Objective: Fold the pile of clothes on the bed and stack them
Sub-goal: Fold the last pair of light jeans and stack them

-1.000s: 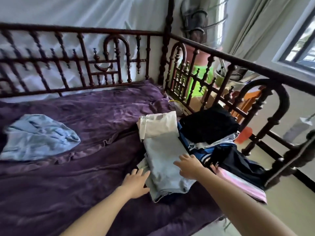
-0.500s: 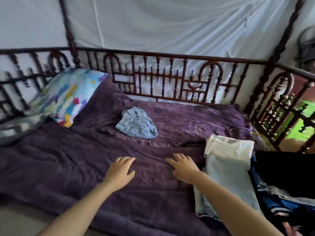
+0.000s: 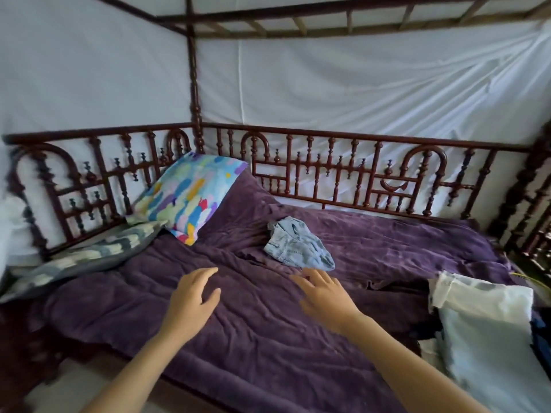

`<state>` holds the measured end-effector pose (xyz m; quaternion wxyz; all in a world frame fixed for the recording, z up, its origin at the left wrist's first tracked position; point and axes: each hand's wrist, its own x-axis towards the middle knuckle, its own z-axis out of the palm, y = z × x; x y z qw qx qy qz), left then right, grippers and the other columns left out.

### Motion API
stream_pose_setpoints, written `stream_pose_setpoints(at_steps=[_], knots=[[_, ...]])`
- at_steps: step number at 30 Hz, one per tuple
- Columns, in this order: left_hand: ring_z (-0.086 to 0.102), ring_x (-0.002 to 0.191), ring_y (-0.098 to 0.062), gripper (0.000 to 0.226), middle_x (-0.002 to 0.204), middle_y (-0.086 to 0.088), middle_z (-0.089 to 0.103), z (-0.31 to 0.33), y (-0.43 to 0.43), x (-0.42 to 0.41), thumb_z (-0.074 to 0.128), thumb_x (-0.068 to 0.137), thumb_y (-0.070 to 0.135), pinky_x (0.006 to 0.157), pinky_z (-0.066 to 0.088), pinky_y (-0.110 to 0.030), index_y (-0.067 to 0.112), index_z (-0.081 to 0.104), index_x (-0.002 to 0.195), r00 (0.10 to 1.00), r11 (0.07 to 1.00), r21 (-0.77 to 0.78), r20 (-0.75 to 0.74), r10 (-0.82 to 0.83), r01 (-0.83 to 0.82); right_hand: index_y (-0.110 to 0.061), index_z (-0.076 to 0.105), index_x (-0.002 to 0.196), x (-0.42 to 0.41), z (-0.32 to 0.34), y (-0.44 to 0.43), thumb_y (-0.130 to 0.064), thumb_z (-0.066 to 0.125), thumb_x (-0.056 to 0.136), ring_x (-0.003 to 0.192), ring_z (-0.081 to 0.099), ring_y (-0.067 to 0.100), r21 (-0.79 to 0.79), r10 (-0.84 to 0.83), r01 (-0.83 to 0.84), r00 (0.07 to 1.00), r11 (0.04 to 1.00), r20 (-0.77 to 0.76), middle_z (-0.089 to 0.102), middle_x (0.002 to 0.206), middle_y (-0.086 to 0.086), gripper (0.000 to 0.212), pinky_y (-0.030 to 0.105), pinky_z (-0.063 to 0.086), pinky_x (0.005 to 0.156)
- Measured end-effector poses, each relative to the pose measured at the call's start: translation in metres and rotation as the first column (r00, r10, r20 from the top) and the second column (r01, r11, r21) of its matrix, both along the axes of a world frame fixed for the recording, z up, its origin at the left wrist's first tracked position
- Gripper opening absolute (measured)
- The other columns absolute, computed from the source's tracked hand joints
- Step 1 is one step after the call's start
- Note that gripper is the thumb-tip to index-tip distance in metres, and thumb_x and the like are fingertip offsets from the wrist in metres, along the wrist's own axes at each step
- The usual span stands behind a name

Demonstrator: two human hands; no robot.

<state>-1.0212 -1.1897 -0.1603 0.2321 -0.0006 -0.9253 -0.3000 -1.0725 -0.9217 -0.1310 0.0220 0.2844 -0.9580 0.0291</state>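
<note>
A crumpled light-blue denim garment (image 3: 299, 247) lies unfolded near the middle of the purple bedspread (image 3: 268, 338). My left hand (image 3: 193, 296) hovers over the spread, fingers relaxed, holding nothing. My right hand (image 3: 323, 296) reaches toward the denim garment, fingertips just short of its near edge, fingers spread and empty. At the right edge lies a folded pale grey-blue garment (image 3: 489, 347) with a folded cream piece (image 3: 477, 293) at its far end. Dark blue clothes (image 3: 541, 338) peek in beside them.
A colourful patterned pillow (image 3: 190, 198) leans in the back-left corner, with a grey striped pillow (image 3: 89, 257) in front of it. A dark red wooden railing (image 3: 328, 171) runs along the back and both ends. White netting (image 3: 357, 84) hangs behind it.
The view has swung left from the stacked clothes to the head of the bed. Both hands left the folded garment and moved over the bedspread toward the denim garment.
</note>
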Motion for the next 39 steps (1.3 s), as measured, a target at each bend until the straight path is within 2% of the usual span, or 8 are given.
stream_pose_setpoints(at_steps=[3,6,10,15,21,27,33,39], knots=[[0.059,0.099,-0.034,0.041,0.109,-0.015,0.064,0.0,-0.055,0.011,0.06,0.08,0.023,0.086,0.042,-0.034,-0.001,0.063,0.113,0.999,0.999,0.0,0.0,0.032,-0.032,-0.027,0.019,0.149,0.006,-0.006,-0.047,-0.031,0.039,0.097,0.142,0.015,0.018,0.007,0.015,-0.015,1.0,1.0,0.017,0.016,0.154,0.001,0.056,0.036,0.021,0.111],[0.056,0.102,-0.031,0.04,0.114,-0.014,0.062,-0.004,-0.082,0.016,0.063,0.08,0.016,0.085,0.04,-0.032,0.0,0.062,0.116,0.999,0.997,0.061,0.014,0.036,-0.037,-0.028,0.02,0.148,0.005,-0.017,-0.077,-0.041,0.027,0.092,0.142,0.015,0.017,0.01,-0.023,0.023,0.997,1.0,0.07,0.016,0.154,0.0,0.058,0.035,0.022,0.11],[0.053,0.112,-0.029,0.038,0.119,-0.012,0.06,-0.022,-0.096,0.012,0.066,0.083,0.003,0.092,0.038,-0.031,0.002,0.059,0.12,0.999,0.991,0.129,0.035,0.037,-0.041,-0.031,0.019,0.148,-0.009,-0.032,-0.094,-0.03,0.041,0.096,0.142,0.014,0.017,0.03,-0.094,0.091,0.987,0.995,0.13,0.015,0.154,-0.003,0.057,0.036,0.022,0.11],[0.047,0.121,-0.024,0.042,0.129,-0.006,0.054,-0.044,-0.099,-0.019,0.057,0.089,0.021,0.099,0.036,-0.029,0.008,0.053,0.128,0.99,0.988,0.155,0.143,0.007,-0.029,-0.033,0.016,0.148,-0.052,-0.048,-0.094,-0.029,0.043,0.094,0.141,0.017,0.018,0.025,-0.138,0.136,0.979,0.99,0.15,0.019,0.152,-0.005,0.061,0.035,0.024,0.111],[0.044,0.122,-0.018,0.043,0.131,-0.001,0.05,-0.062,-0.112,-0.098,0.058,0.091,0.015,0.098,0.036,-0.025,0.012,0.049,0.133,0.975,0.992,0.116,0.221,0.02,-0.047,-0.034,0.015,0.148,-0.136,-0.073,-0.085,-0.032,0.044,0.095,0.141,0.016,0.018,-0.073,-0.224,0.244,0.952,0.967,0.207,0.019,0.152,-0.005,0.06,0.038,0.026,0.112],[0.045,0.121,-0.021,0.043,0.13,-0.003,0.05,-0.081,-0.12,-0.18,0.057,0.091,0.015,0.101,0.037,-0.029,0.012,0.048,0.134,0.943,0.992,0.086,0.327,0.059,-0.091,-0.033,0.015,0.148,-0.215,-0.113,-0.086,-0.032,0.043,0.095,0.144,0.011,0.023,-0.071,-0.267,0.304,0.908,0.95,0.323,0.011,0.157,-0.004,0.06,0.041,0.021,0.115],[0.041,0.125,-0.015,0.046,0.137,0.0,0.043,-0.133,-0.102,-0.228,0.053,0.094,0.022,0.102,0.032,-0.022,0.018,0.041,0.139,0.833,0.997,0.073,0.553,-0.012,-0.034,-0.027,0.018,0.149,-0.26,-0.146,-0.087,-0.028,0.044,0.096,0.136,0.027,0.026,-0.064,-0.347,0.415,0.827,0.908,0.441,0.027,0.148,0.003,0.059,0.037,0.034,0.104],[0.038,0.13,-0.017,0.048,0.139,-0.003,0.043,-0.166,-0.082,-0.302,0.051,0.094,0.025,0.107,0.03,-0.025,0.016,0.039,0.139,0.725,0.997,0.052,0.686,-0.071,0.048,-0.017,0.037,0.141,-0.307,-0.17,-0.085,-0.021,0.048,0.094,0.131,0.035,0.026,-0.189,-0.463,0.616,0.729,0.764,0.504,0.041,0.142,0.007,0.049,0.034,0.036,0.102]])
